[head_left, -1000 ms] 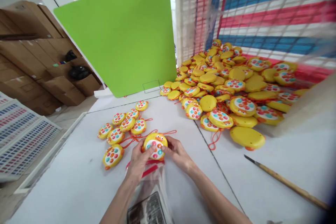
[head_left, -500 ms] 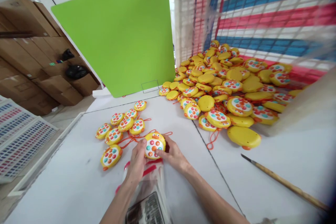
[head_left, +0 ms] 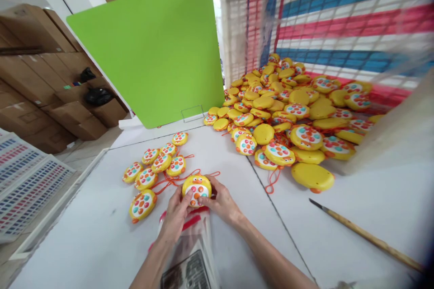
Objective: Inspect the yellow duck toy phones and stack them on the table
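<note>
A yellow duck-shaped toy (head_left: 197,187) with coloured buttons and an orange cord is gripped from both sides, low in the middle of the view. My left hand (head_left: 175,216) pinches its left edge, thumb on the button face. My right hand (head_left: 222,202) closes around its right edge. Just under the toy lies a clear plastic bag (head_left: 190,253) with a red strip at its mouth and a dark printed card inside. A small group of the same toys (head_left: 153,166) lies on the white table to the left of my hands.
A big heap of yellow toys (head_left: 288,113) fills the back right against a striped woven sack (head_left: 339,27). A green board (head_left: 152,49) stands behind. A thin wooden stick (head_left: 366,237) lies at right. Cardboard boxes (head_left: 40,86) and printed sheets (head_left: 23,185) sit at left.
Both hands have turned and lowered the toy slightly toward the bag's mouth; my left thumb has slid onto its button face. The view has shifted a little.
</note>
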`<state>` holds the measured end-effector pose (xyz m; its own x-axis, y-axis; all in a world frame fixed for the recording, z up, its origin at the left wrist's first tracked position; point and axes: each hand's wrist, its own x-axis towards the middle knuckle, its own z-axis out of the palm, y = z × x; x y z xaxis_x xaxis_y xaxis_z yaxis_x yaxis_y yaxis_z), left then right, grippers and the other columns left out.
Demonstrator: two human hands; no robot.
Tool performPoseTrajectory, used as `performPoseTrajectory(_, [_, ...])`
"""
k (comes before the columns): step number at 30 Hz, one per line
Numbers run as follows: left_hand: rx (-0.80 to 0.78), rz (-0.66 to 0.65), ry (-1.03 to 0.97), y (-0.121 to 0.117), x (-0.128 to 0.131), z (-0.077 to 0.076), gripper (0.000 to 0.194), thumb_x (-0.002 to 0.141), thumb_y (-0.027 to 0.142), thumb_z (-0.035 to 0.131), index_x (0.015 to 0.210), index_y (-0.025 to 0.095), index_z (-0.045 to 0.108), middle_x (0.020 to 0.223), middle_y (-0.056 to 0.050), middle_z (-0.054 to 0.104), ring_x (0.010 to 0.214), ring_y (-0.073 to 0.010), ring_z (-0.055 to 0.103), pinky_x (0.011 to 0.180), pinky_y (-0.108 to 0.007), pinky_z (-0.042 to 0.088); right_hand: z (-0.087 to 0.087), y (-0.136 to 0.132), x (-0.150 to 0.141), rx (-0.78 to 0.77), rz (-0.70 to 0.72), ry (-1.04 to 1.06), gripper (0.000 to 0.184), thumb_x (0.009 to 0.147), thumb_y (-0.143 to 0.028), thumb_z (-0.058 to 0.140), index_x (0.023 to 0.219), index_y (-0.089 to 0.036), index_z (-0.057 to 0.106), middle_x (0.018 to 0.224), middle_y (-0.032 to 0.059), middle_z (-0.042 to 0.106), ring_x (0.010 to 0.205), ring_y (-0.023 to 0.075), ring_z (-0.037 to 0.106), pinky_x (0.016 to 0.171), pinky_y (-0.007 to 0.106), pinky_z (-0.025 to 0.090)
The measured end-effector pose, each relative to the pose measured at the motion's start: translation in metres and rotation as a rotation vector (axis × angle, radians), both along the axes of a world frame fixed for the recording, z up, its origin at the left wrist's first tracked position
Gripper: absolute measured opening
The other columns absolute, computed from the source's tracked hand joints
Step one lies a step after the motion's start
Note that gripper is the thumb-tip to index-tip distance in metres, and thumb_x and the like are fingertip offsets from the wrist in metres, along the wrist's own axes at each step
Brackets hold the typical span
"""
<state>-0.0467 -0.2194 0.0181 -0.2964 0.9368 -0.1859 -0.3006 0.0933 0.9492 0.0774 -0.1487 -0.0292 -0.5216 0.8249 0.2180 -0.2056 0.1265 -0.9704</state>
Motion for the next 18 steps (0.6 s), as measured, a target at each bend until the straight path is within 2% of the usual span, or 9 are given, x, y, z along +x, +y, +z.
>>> performPoseTrajectory(5, [-0.035,0.023,-0.041,0.0013,-0.003,-0.0067,0.037,0.072,0.036,0.069,0.103,0.018,0.059,0.104,-0.008,0.067,0.087,-0.021,0.067,0.075,-0.033,0.056,0.0004,-0.0008,0.0001,-0.005,0.005,-0.037,0.045,0.071,-0.029,0.07,0.111,-0.016,0.053,0.092,0.0033,0.064,0.08,0.0166,0.058,0.069,0.026,0.049])
performPoseTrajectory(11, [-0.109,0.05,-0.051,0.0029,-0.0062,-0.0098,0.038,0.068,0.036,0.073,0.096,0.014,0.061,0.088,-0.008,0.071,0.073,-0.0204,0.069,0.064,-0.032,0.058,0.0017,-0.0011,0.0003,-0.008,0.043,-0.049,0.043,0.073,-0.035,0.068,0.108,-0.015,0.054,0.087,0.003,0.063,0.075,0.0158,0.057,0.065,0.025,0.048])
performPoseTrajectory(18, [-0.132,0.062,-0.038,0.0093,-0.0068,-0.0077,0.034,0.067,0.033,0.074,0.092,0.014,0.062,0.085,-0.009,0.07,0.07,-0.02,0.068,0.057,-0.029,0.058,-0.0037,-0.0014,-0.0006,0.035,-0.013,-0.04,0.042,0.081,-0.04,0.058,0.115,-0.016,0.05,0.094,0.0056,0.063,0.081,0.017,0.059,0.072,0.028,0.048])
